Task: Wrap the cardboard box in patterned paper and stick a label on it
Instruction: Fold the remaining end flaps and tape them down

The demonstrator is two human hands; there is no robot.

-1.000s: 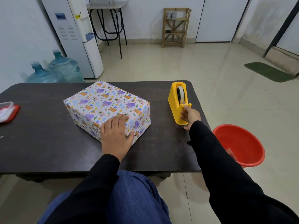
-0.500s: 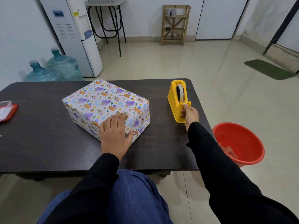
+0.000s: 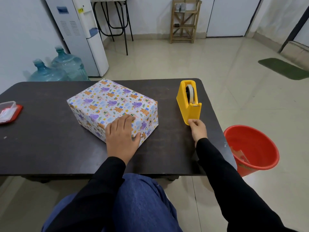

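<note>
Right hand [image 3: 197,127] has dropped from the cutter [image 3: 196,105] to the near foot of the dispenser [image 3: 184,104], fingers pinched, probably on clear tape I can't really see. Left hand [image 3: 121,133] presses flat on the wrapped box [image 3: 110,102] on the tabletop [image 3: 41,131]. Pull taut, then tear downward.

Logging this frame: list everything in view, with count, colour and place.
wrapped box: 1, patterned white, table centre
tape dispenser: 1, yellow, table right
container: 1, clear and red, table left edge
table: 1, dark brown, foreground
bucket: 1, red, floor right
water bottles: 2, blue, floor behind table
water dispenser: 1, white, back left
rack: 1, wooden, back wall
mat: 1, green, floor right
left hand: flat on box's near corner
right hand: fingers pinched at dispenser's near end
</note>
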